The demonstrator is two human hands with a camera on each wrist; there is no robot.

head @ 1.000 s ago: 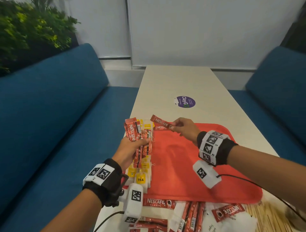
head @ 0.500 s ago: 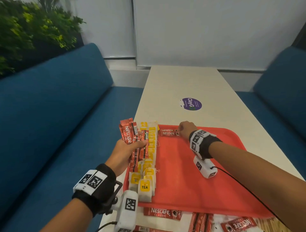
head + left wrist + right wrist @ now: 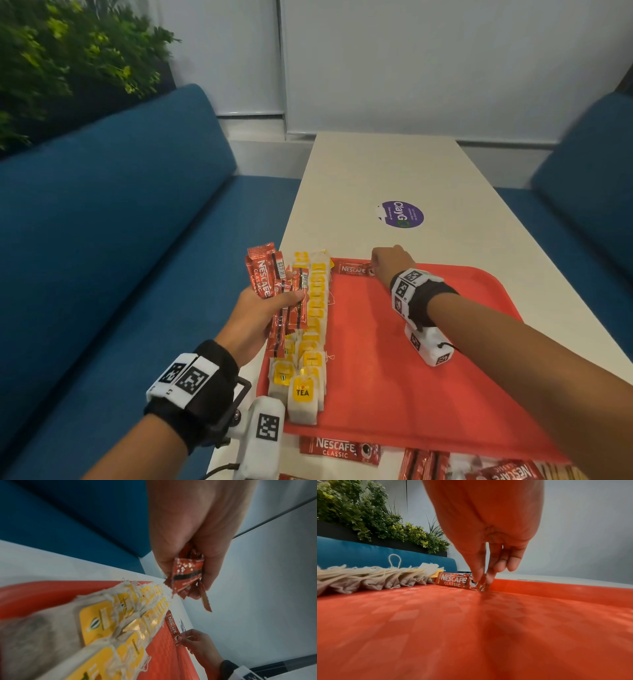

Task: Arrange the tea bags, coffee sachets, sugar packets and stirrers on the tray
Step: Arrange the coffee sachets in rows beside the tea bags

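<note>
A red tray (image 3: 428, 387) lies on the white table. Two rows of tea bags (image 3: 313, 329) with yellow tags run along its left side. My left hand (image 3: 270, 301) is raised over the tray's left edge and grips a bunch of red coffee sachets (image 3: 270, 277). At the tray's far edge my right hand (image 3: 385, 262) pinches the right end of a single coffee sachet (image 3: 352, 268), which lies against the far rim beside the tea bags. In the right wrist view thumb and fingers (image 3: 478, 573) hold that sachet (image 3: 453, 582) on the tray floor (image 3: 471, 628).
More coffee sachets (image 3: 339, 450) and white packets lie on the table in front of the tray's near edge. A purple sticker (image 3: 400, 214) is on the table beyond the tray. Blue sofas flank the table, and a green plant (image 3: 68, 61) stands at the back left.
My right hand carried one coffee sachet from the air above the tray down to the far rim, where it now lies. The left hand kept its bunch.
</note>
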